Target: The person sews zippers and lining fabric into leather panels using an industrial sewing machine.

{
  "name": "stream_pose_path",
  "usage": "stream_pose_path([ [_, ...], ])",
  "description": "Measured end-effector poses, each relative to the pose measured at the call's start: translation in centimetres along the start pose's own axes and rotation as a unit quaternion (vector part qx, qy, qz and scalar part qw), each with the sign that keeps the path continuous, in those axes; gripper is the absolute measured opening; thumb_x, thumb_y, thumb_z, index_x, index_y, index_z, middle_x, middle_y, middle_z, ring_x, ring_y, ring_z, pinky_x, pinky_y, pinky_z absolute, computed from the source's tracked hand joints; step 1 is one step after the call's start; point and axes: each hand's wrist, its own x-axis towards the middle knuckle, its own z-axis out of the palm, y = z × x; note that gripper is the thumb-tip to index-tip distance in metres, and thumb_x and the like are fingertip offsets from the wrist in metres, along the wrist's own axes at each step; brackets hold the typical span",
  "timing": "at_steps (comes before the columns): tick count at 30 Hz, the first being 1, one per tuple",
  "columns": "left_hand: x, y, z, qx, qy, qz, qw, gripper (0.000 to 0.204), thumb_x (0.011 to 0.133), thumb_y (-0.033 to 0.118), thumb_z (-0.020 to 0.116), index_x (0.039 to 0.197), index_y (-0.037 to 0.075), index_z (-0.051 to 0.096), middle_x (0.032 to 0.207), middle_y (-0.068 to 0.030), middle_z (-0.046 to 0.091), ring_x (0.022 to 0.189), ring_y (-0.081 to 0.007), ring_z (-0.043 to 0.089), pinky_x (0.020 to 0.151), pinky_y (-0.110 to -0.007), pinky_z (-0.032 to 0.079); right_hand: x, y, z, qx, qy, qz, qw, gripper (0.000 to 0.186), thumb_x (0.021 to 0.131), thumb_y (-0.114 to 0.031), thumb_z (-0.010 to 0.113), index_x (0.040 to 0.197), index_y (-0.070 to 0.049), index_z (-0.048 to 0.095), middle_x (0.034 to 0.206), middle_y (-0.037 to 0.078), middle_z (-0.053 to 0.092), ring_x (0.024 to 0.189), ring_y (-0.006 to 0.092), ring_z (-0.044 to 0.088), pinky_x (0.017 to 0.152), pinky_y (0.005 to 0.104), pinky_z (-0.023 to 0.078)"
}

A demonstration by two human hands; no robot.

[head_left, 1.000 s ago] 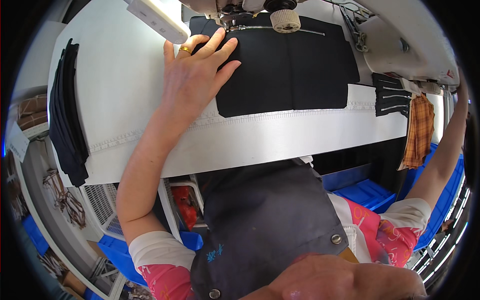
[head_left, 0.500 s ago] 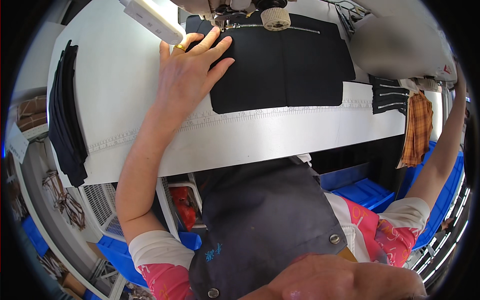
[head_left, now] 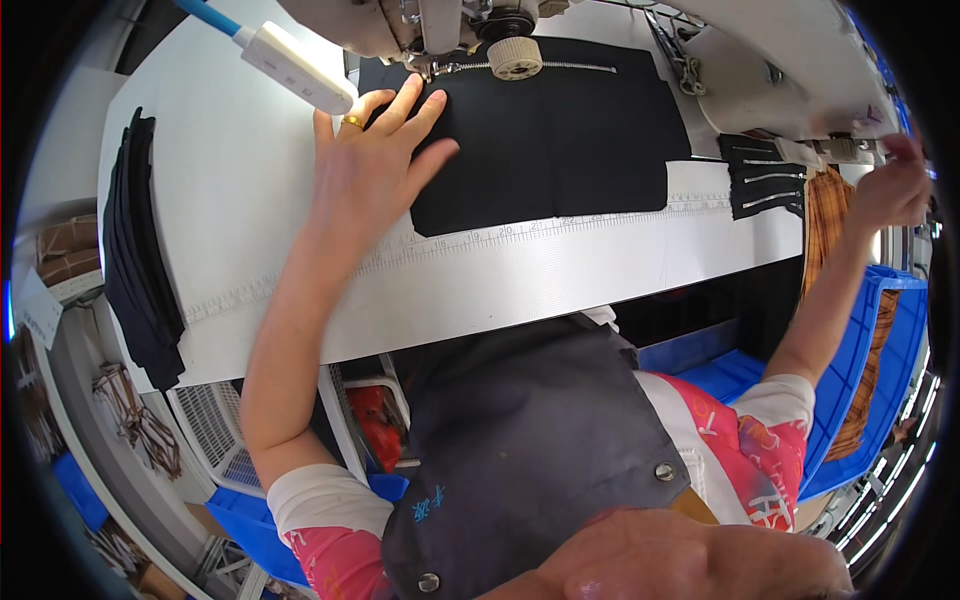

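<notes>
My left hand lies open, fingers spread, on the left part of a black fabric piece, its fingertips beside the presser foot of a sewing machine. A long metal zipper runs along the fabric's upper part, passing behind a white knurled knob. A white lamp with a blue cable hangs just over my left fingers. My right hand is raised at the far right beside the machine's body, fingers curled; whether anything is in them I cannot make out.
A stack of black fabric lies at the white table's left side. Black zippered pieces and orange plaid fabric sit at the right. Blue bins, a white basket and shelving stand around and below.
My right arm has swung inward, bringing the hand down into clearer view. The black fabric has shifted slightly leftward, with my left hand still on it. Plaid fabric now shows in the right bin.
</notes>
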Motion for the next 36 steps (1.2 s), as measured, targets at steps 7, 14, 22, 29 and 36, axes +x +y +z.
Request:
stream_pose_path([
  [7,-2.3,1.0,-2.6,-0.055,-0.106,0.112,0.986,0.059,0.082,0.032,0.069,0.132,0.005,0.053,0.138,-0.0136,0.051,0.127,-0.0292,0.049,0.106,-0.046,0.037,-9.6,-12.2,13.4,-0.047,-0.350,0.013,0.936,0.026,0.092,-0.007,0.058,0.117,-0.007,0.062,0.112,0.015,0.065,0.100,0.0306,0.064,0.080,0.0357,0.052],
  [14,-0.1,0.9,-0.6,-0.050,0.016,0.139,0.989,0.042,0.076,0.000,0.059,0.118,0.002,0.060,0.129,-0.0089,0.058,0.119,-0.0262,0.055,0.097,-0.040,0.047,-11.0,-8.5,16.7,-0.196,-0.365,0.030,0.910,0.032,0.090,-0.010,0.055,0.121,-0.006,0.058,0.112,0.015,0.062,0.098,0.0349,0.061,0.085,0.0428,0.051],
  [22,-11.7,5.4,-4.6,-0.168,-0.034,0.127,0.977,0.028,0.079,0.000,0.056,0.104,0.002,0.068,0.118,-0.0113,0.066,0.114,-0.0232,0.061,0.092,-0.038,0.050,-10.1,-11.3,14.2,-0.078,-0.354,0.100,0.927,0.032,0.086,-0.004,0.053,0.117,-0.007,0.061,0.107,0.015,0.062,0.093,0.0362,0.062,0.082,0.0411,0.050],
  [29,-17.4,8.8,-4.0,-0.192,-0.005,-0.009,0.981,0.039,0.077,-0.005,0.055,0.111,0.009,0.070,0.125,-0.0062,0.064,0.125,-0.0247,0.054,0.107,-0.039,0.035,-9.6,-20.2,9.8,0.106,-0.379,-0.035,0.919,0.024,0.091,-0.003,0.052,0.113,-0.006,0.060,0.096,0.015,0.063,0.083,0.0343,0.061,0.071,0.0392,0.048],
  [36,-17.7,9.0,-3.6,-0.201,-0.001,-0.048,0.979,0.041,0.076,0.003,0.061,0.114,0.015,0.070,0.130,-0.0087,0.061,0.128,-0.0278,0.051,0.106,-0.046,0.033,-8.4,-25.7,13.7,0.205,-0.532,0.081,0.817,0.027,0.090,-0.027,0.064,0.107,-0.006,0.058,0.072,0.011,0.063,0.065,0.0301,0.062,0.059,0.0395,0.046],
])
